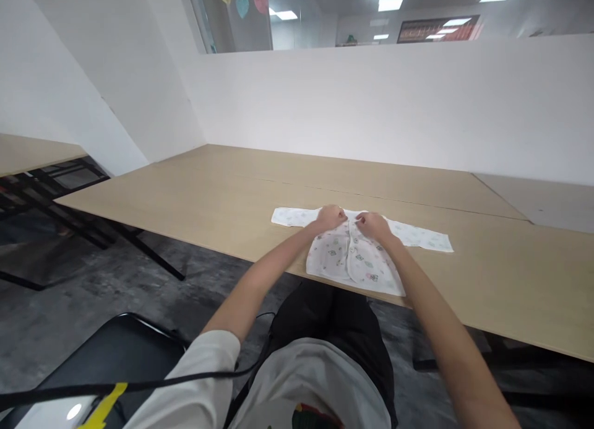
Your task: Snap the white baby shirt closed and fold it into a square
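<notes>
A small white baby shirt point(327, 255) with a scattered print lies spread on the table, its front facing up and its sleeves stretched out to both sides. A buttoned opening runs down its middle, and its lower hem reaches the table's near edge. At the top of the opening, near the neckline, my left hand point(331, 217) has its fingers closed on the cloth. Just across the opening, my right hand point(374, 225) pinches the other side. The fingers partly cover the collar, so the exact grip on the top button area is hidden.
The light wood table point(208, 200) extends to both sides and back to a white wall point(371, 101). A black chair point(120, 348) stands at the lower left, with a dark cable point(195, 377) crossing in front of it. Another table point(32, 153) is at the far left.
</notes>
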Action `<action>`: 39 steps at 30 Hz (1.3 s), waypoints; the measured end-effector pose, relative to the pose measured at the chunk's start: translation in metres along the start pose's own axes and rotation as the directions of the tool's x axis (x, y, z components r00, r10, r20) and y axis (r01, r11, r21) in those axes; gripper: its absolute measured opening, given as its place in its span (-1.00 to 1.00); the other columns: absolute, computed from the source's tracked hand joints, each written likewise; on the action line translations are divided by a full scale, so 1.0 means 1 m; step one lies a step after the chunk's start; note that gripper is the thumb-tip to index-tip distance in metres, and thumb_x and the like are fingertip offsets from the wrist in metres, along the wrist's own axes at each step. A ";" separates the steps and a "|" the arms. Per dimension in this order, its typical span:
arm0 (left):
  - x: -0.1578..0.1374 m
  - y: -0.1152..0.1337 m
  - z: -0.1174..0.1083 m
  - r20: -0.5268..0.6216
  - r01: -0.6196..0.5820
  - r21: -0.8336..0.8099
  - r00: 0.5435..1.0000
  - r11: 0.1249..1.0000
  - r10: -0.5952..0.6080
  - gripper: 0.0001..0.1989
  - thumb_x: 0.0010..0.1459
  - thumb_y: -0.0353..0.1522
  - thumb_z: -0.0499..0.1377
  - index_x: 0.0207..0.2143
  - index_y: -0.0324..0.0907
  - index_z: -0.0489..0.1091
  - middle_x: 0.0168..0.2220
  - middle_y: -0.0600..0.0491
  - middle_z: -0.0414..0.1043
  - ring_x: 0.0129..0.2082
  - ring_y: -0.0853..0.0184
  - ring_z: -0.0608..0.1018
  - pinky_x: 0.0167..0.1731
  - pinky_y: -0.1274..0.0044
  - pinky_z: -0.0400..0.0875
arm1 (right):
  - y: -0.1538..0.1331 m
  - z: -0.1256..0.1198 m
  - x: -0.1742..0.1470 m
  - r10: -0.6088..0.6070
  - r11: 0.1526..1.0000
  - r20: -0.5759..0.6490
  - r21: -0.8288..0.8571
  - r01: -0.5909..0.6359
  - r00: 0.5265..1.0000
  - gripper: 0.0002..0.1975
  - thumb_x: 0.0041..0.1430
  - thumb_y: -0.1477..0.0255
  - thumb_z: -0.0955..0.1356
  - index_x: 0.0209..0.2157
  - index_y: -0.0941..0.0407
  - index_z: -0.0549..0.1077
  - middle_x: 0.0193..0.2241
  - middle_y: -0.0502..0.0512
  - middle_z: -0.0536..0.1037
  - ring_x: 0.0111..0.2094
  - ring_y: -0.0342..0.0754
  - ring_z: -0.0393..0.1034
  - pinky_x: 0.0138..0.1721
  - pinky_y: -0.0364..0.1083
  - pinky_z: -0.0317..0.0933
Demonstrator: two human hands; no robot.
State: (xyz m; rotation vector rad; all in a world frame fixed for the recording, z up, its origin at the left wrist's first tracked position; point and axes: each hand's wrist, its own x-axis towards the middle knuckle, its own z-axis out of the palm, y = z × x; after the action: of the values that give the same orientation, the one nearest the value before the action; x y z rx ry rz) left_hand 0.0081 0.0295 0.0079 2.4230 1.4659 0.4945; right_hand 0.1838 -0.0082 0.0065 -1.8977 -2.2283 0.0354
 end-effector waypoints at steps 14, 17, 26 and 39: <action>0.002 0.010 0.038 -0.116 0.014 -0.206 0.993 0.979 -0.038 -0.81 0.11 -0.40 0.10 -0.29 -0.21 0.50 -0.24 0.00 0.49 -0.18 0.33 0.49 -0.08 0.53 0.36 | 0.000 0.030 0.005 0.034 0.984 -0.158 0.176 -0.006 0.987 -0.81 0.14 0.50 0.29 -0.24 0.15 0.51 -0.25 0.14 0.55 -0.21 -0.01 0.40 -0.26 -0.13 0.18; 0.000 0.012 0.038 -0.138 -0.011 -0.109 0.990 0.994 -0.004 -0.81 0.14 -0.40 0.06 -0.29 -0.20 0.48 -0.20 -0.02 0.45 -0.13 0.31 0.46 -0.06 0.51 0.35 | -0.004 0.029 0.004 0.021 0.979 -0.175 0.205 0.016 0.984 -0.81 0.11 0.54 0.27 -0.30 0.18 0.52 -0.30 0.16 0.55 -0.25 -0.02 0.40 -0.24 -0.13 0.19; -0.008 0.018 0.031 -0.154 -0.112 -0.074 0.983 0.991 0.100 -0.81 0.18 -0.40 0.01 -0.28 -0.19 0.42 -0.19 -0.01 0.43 -0.16 0.32 0.46 -0.13 0.52 0.35 | -0.004 0.025 0.004 0.200 0.885 -0.183 0.455 -0.097 0.962 -0.84 0.00 0.56 0.32 -0.34 0.20 0.50 -0.46 0.11 0.55 -0.36 -0.04 0.43 -0.24 -0.13 0.24; -0.008 0.015 0.031 -0.133 -0.174 -0.094 0.978 0.980 0.161 -0.78 0.23 -0.39 -0.03 -0.23 -0.20 0.41 -0.19 0.01 0.47 -0.14 0.33 0.46 -0.09 0.53 0.32 | -0.008 0.016 0.000 0.405 0.387 0.094 0.884 -0.263 0.909 -0.80 -0.02 0.60 0.33 -0.27 0.20 0.43 -0.57 0.05 0.51 -0.57 -0.15 0.41 -0.63 -0.26 0.22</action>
State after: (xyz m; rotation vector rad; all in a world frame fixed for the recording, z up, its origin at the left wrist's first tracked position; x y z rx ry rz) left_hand 0.0292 0.0139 -0.0158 2.4829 1.2513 0.7532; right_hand 0.1730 -0.0081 -0.0081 -1.5505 -1.1873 0.9251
